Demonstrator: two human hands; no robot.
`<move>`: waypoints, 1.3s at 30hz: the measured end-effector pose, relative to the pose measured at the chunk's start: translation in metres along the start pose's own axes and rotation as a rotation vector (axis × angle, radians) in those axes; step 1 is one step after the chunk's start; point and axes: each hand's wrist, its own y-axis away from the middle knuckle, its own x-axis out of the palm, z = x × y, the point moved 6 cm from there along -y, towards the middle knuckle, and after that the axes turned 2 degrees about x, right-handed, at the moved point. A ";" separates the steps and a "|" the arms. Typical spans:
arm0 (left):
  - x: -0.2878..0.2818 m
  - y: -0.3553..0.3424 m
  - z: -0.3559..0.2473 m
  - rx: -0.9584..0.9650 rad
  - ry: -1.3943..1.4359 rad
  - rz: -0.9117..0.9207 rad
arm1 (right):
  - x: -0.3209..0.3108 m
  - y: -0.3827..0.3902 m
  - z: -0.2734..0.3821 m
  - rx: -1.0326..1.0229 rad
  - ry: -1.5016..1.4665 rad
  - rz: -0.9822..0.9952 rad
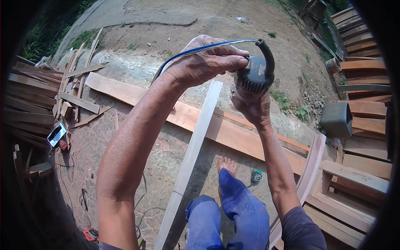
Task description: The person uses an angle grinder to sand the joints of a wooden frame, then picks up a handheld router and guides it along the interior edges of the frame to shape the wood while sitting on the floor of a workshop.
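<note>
While rough, sunlit earth and cracked concrete (162, 158) spread beneath, a long, straight-edged strip of smooth pale wood (192, 150) runs from just past twelve o'clock to between six and seven. It crosses over a broad reddish-brown plank (183, 116) stretching from near ten towards four. Rough-sawn boards (31, 101) are heaped at nine to ten o'clock, and flat-faced timbers (366, 110) are stacked at two to four, beside a squarish grey container (336, 120) at three. A rounded tape measure (256, 177) lies between four and five.

The power tool (260, 68) is held up between one and two o'clock, above the ground. Its dark, rounded housing has a ring of ribbed vents and a small label; a thick black sleeve curves from its end, with blue and whitish wires (200, 48) trailing towards ten. The right hand (256, 109) grasps its body from below. The left hand (208, 58) has thumb and fingers drawn together at the housing's edge; I cannot tell whether they grip it.
</note>
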 end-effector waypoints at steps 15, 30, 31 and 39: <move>0.060 0.030 0.185 -0.169 -0.698 0.227 | 0.070 0.004 -0.133 -0.005 -0.214 -0.028; 0.073 -0.007 0.251 -0.319 -0.914 0.426 | 0.099 -0.020 -0.125 -0.164 -0.119 0.002; 0.071 -0.010 0.250 -0.304 -0.913 0.420 | 0.100 -0.021 -0.127 -0.160 -0.113 0.026; 0.060 -0.019 0.253 -0.378 -0.855 0.429 | 0.107 -0.025 -0.124 -0.158 -0.072 -0.015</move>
